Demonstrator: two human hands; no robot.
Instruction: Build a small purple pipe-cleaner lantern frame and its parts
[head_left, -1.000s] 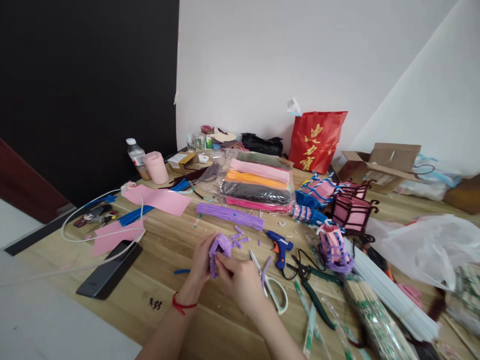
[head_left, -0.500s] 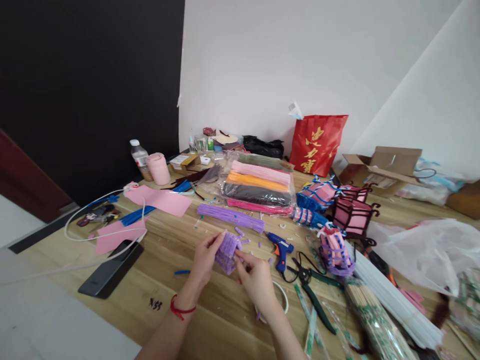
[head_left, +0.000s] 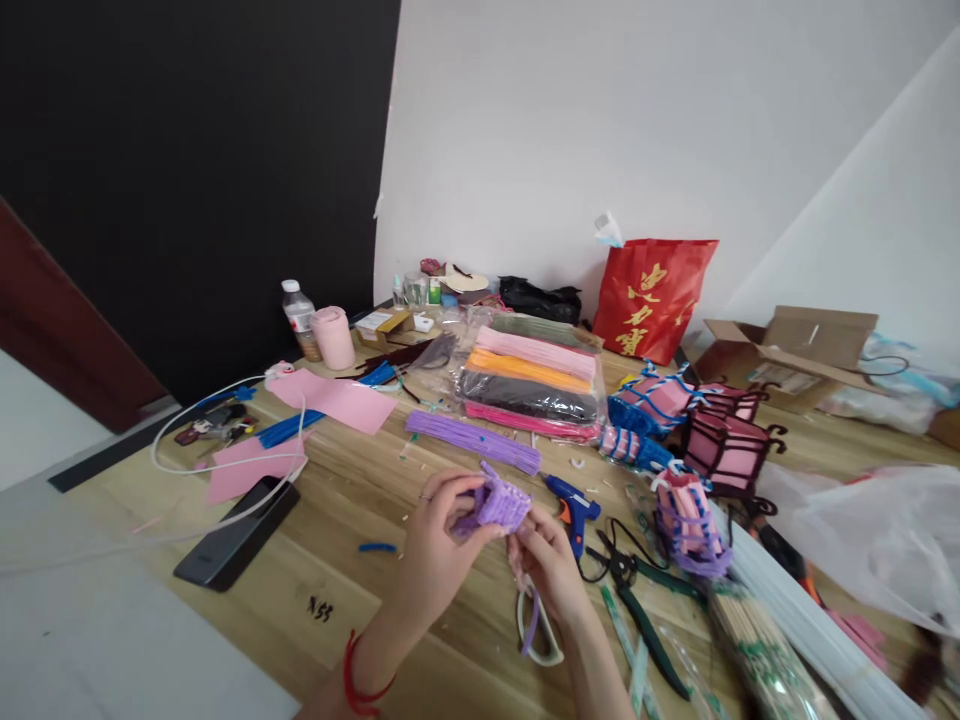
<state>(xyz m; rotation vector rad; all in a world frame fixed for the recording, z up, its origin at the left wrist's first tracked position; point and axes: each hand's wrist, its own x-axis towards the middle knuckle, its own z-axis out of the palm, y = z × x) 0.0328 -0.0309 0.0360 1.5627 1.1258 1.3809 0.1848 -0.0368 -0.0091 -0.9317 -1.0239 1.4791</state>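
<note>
A small block of purple pipe cleaners (head_left: 510, 507), woven into rows, is held above the table between both hands. My left hand (head_left: 446, 530) curls round its left side, thumb along the lower edge and fingers over the back. With thumb and fingertips, my right hand (head_left: 553, 560) pinches the block's right lower corner. Below the right hand are white loop handles (head_left: 551, 650), perhaps of scissors, with a purple strip (head_left: 531, 625) across them. Beyond the hands lies a bundle of purple pipe cleaners (head_left: 472, 442).
To the right lie a blue glue gun (head_left: 574, 505), green-handled pliers (head_left: 645, 620), pink lantern shapes (head_left: 686, 520) and bundled sticks (head_left: 765, 640). A bag of coloured pipe cleaners (head_left: 532, 375) lies farther back. Left are a phone (head_left: 236, 535), pink sheets (head_left: 337, 398) and a white cable (head_left: 157, 450).
The woven purple piece has been turned and moved right relative to the table. My left hand now wraps round it more, and my right hand has shifted to its lower right corner.
</note>
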